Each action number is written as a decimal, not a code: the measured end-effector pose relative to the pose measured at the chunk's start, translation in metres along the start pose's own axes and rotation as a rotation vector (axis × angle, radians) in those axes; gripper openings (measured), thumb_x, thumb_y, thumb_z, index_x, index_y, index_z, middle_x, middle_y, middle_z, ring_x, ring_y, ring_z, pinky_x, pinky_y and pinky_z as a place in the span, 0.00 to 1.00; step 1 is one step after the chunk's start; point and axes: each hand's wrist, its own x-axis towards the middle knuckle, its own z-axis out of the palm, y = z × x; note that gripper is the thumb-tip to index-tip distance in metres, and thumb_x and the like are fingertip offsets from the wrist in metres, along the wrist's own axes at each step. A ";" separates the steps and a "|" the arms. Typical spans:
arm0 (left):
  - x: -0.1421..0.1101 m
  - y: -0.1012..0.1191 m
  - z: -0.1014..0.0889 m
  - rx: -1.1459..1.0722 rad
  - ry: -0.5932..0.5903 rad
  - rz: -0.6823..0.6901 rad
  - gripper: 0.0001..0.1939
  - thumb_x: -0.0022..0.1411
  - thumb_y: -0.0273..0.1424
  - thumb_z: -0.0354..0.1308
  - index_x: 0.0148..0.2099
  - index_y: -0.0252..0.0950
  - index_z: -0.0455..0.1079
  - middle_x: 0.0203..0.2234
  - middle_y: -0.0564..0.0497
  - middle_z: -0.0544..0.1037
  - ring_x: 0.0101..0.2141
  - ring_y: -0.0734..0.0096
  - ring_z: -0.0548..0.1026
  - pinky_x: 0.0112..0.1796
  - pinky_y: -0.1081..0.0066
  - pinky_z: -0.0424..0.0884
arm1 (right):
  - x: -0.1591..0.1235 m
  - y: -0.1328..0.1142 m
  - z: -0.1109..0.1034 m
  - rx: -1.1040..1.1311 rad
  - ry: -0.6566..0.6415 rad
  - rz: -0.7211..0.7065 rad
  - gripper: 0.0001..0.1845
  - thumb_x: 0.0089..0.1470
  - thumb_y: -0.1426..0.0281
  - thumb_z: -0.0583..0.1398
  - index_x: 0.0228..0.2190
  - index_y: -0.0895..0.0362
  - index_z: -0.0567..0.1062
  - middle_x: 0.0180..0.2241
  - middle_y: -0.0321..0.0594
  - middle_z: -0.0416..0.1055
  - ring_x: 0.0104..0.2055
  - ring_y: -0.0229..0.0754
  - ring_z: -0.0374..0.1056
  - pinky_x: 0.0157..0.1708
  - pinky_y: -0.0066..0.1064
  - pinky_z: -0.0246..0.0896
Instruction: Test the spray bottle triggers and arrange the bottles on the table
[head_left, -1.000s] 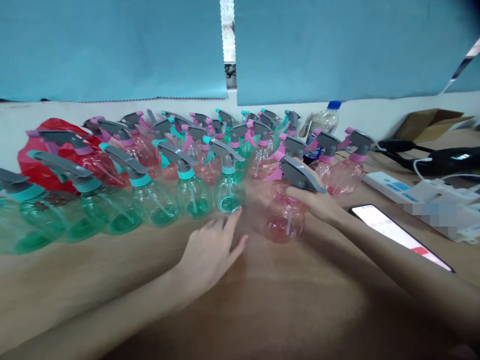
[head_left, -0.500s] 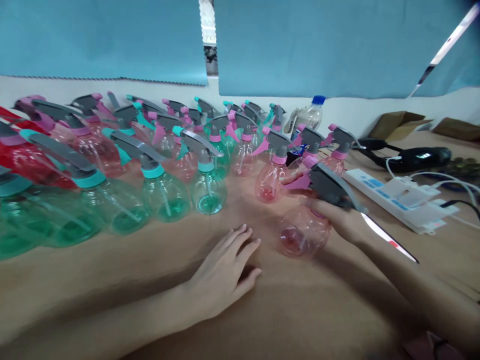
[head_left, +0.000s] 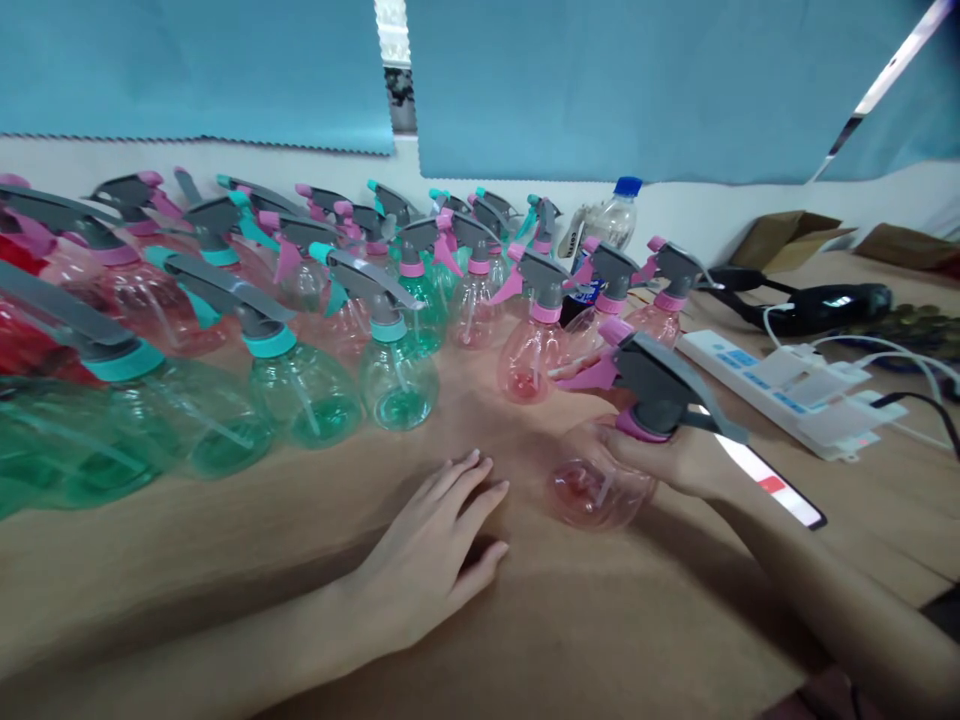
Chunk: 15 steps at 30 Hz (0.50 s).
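My right hand (head_left: pixel 667 462) is wrapped round a pink spray bottle (head_left: pixel 596 490) with a grey trigger head and pink collar, held tilted just above the brown table (head_left: pixel 585 620). My left hand (head_left: pixel 439 545) lies flat on the table with fingers stretched out, holding nothing, a little left of that bottle. Behind my hands stand several spray bottles in rows: green ones with teal collars (head_left: pixel 397 375) to the left and pink ones (head_left: pixel 532 355) to the right.
A phone with a lit screen (head_left: pixel 769 485) lies right of my right hand. Further right are a white power strip (head_left: pixel 780 385) with plugs and cables, a black device (head_left: pixel 825 305), a clear water bottle (head_left: pixel 611 225) and cardboard (head_left: pixel 787 235). Blue cloth hangs behind.
My right hand has drawn the pink bottle away from the rows toward me and to the right. My left hand slid back from the green bottles and rests flat.
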 end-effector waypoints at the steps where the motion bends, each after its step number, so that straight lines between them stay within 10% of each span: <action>1: 0.000 0.000 0.000 -0.004 -0.001 -0.003 0.22 0.67 0.36 0.51 0.60 0.33 0.61 0.59 0.41 0.64 0.61 0.54 0.57 0.56 0.52 0.60 | -0.001 0.000 0.000 -0.007 0.022 0.029 0.14 0.38 0.61 0.56 0.12 0.52 0.59 0.12 0.32 0.58 0.16 0.36 0.56 0.14 0.29 0.52; 15: 0.001 0.001 -0.001 -0.012 -0.013 0.002 0.21 0.67 0.36 0.51 0.59 0.33 0.62 0.59 0.41 0.63 0.61 0.54 0.56 0.56 0.51 0.60 | -0.008 0.016 -0.001 -0.032 0.075 0.002 0.15 0.44 0.63 0.60 0.14 0.51 0.63 0.13 0.31 0.60 0.17 0.39 0.59 0.18 0.34 0.58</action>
